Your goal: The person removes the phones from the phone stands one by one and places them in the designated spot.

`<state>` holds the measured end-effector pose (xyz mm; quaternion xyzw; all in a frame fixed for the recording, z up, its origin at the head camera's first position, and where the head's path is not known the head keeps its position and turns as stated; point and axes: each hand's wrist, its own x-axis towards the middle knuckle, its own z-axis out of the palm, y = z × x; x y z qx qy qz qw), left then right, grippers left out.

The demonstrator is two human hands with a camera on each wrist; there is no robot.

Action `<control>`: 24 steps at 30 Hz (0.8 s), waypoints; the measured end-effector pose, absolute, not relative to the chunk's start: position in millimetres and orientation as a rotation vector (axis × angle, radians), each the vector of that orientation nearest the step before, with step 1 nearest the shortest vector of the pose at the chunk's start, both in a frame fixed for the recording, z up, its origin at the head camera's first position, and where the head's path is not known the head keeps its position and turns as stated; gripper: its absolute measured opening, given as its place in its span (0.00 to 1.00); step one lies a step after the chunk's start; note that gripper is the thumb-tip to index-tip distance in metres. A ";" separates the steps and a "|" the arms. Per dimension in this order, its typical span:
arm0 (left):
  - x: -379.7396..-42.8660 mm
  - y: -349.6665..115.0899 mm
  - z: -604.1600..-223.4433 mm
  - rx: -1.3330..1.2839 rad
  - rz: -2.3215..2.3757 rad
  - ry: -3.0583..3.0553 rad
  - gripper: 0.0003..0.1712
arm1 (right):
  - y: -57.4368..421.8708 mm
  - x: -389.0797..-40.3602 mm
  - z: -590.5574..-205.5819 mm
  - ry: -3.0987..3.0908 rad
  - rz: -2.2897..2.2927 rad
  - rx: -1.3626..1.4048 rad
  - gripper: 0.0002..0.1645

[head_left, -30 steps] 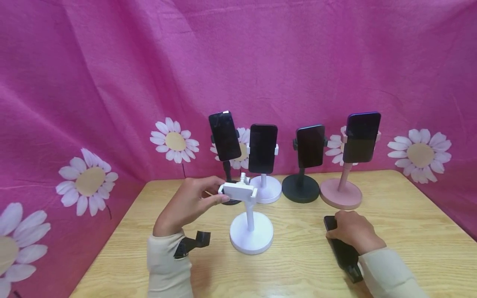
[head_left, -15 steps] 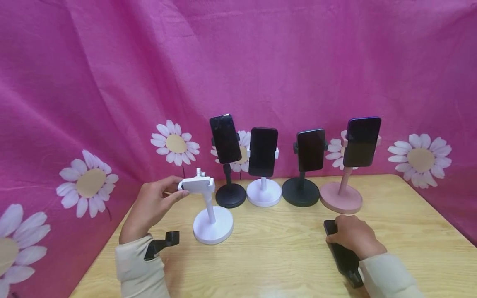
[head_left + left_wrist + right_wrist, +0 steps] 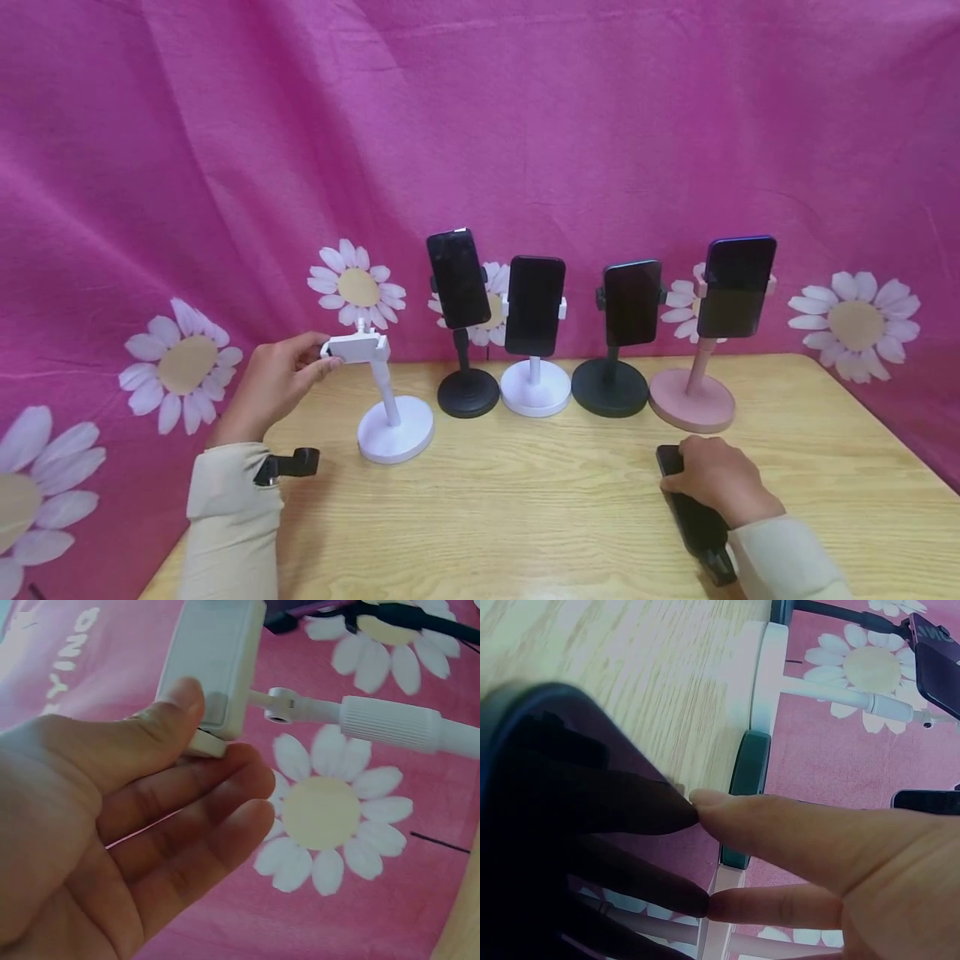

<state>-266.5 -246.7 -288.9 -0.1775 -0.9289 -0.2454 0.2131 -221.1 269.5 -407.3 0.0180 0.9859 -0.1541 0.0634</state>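
Observation:
My left hand [image 3: 273,379] pinches the left end of the clamp head [image 3: 351,348] on a white phone stand [image 3: 396,431], its round base at the left of the table. In the left wrist view, my thumb presses the face of the white clamp [image 3: 206,667] while the other fingers curl behind and below it. At the right, a dark smartphone [image 3: 696,527] lies screen up on the tabletop, partly hidden by my right hand [image 3: 720,477]. That hand holds it from above by its edges; in the right wrist view, thumb and fingertips meet their reflections in the glossy phone [image 3: 649,847].
Along the back stand a black stand [image 3: 468,394], a second white stand [image 3: 535,389], another black stand [image 3: 610,389] and a pink stand [image 3: 692,401], each with a phone clamped upright. Behind them hangs a magenta cloth [image 3: 600,125] with daisies. The wooden table [image 3: 510,525] spreads in front.
My left hand has carried the white stand from the middle to the left and slightly back, beside the back row. My right hand keeps its place on the smartphone.

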 end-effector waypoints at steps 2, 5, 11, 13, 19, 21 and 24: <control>-275.0 -249.6 -286.9 -0.496 -0.681 -2.592 0.16 | 269.6 -221.1 -407.6 2.980 -0.466 0.058 0.29; -288.0 -253.0 -283.6 -0.500 -0.670 -2.606 0.15 | 270.2 -221.8 -408.5 2.981 -0.464 0.055 0.30; -311.0 -255.4 -281.8 -0.465 -0.692 -2.625 0.16 | 270.6 -223.4 -409.8 2.973 -0.453 0.062 0.31; -318.3 -254.9 -283.1 -0.454 -0.708 -2.615 0.16 | 270.4 -223.6 -409.7 2.970 -0.451 0.068 0.31; -332.7 -251.6 -290.6 -0.390 -0.771 -2.576 0.16 | 270.3 -222.9 -409.6 2.966 -0.449 0.069 0.32; -333.7 -250.3 -293.4 -0.353 -0.791 -2.570 0.18 | 270.3 -222.7 -409.6 2.968 -0.451 0.067 0.31; -333.2 -248.5 -296.3 -0.318 -0.806 -2.560 0.19 | 270.3 -222.6 -409.6 2.969 -0.452 0.067 0.31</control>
